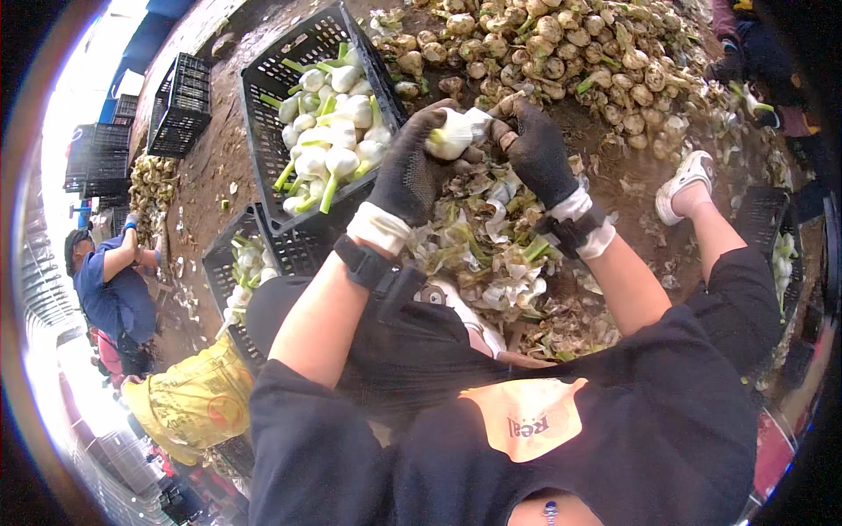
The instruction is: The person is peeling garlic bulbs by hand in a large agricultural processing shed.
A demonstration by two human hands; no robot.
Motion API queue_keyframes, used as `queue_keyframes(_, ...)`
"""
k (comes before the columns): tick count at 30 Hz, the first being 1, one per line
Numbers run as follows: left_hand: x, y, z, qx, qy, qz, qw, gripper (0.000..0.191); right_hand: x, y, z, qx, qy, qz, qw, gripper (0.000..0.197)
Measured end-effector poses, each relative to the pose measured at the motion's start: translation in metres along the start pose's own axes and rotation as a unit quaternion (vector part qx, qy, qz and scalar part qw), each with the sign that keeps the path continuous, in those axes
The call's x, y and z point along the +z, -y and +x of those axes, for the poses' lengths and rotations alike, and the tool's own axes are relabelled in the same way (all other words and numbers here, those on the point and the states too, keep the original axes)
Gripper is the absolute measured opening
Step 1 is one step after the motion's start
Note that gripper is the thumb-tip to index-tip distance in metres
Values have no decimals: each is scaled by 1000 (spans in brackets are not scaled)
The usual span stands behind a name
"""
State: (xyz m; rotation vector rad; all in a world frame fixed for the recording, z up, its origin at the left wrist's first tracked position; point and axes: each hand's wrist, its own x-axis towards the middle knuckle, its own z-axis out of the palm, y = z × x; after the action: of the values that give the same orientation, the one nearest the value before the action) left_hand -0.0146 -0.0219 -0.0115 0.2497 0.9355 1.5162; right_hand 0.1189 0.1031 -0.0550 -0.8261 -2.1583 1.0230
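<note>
My left hand (416, 161), in a dark knit glove with a white cuff, grips a white garlic bulb (451, 136). My right hand (534, 148), gloved alike, pinches the loose papery skin (478, 121) at the bulb's right side between thumb and fingers. To the left of my left hand stands a black plastic crate (260, 98) holding cleaned white garlic bulbs (342, 131) with short green stems. Beneath both hands lies a heap of peeled skins and stem scraps (500, 243). Beyond them is a large pile of brownish unpeeled garlic bulbs (559, 49).
A second crate with garlic (220, 263) sits beside my leg, and another crate (760, 204) stands at right. Stacked black crates (181, 105) are at far left. A person in blue (118, 283) and a yellow garment (197, 394) are at left; another person's legs (766, 52) show upper right.
</note>
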Motion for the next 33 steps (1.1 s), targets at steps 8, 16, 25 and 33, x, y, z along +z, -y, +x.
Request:
queue_keyframes(8,-10,0,-8,126,25,157,979,50,21,-35,-9,-97,-41,-75,992,11)
queue_keyframes(16,-30,-44,-10,104,40,-348,931,52,31,-158,-12,-42,377,-266,886,40)
queue_keyframes(25,-54,-53,0,116,100,-226,962,48,-11,-241,80,87,-8,-325,942,41)
queue_keyframes(33,-2,-24,24,104,-41,52,992,52,-31,-268,105,28,39,-368,929,54)
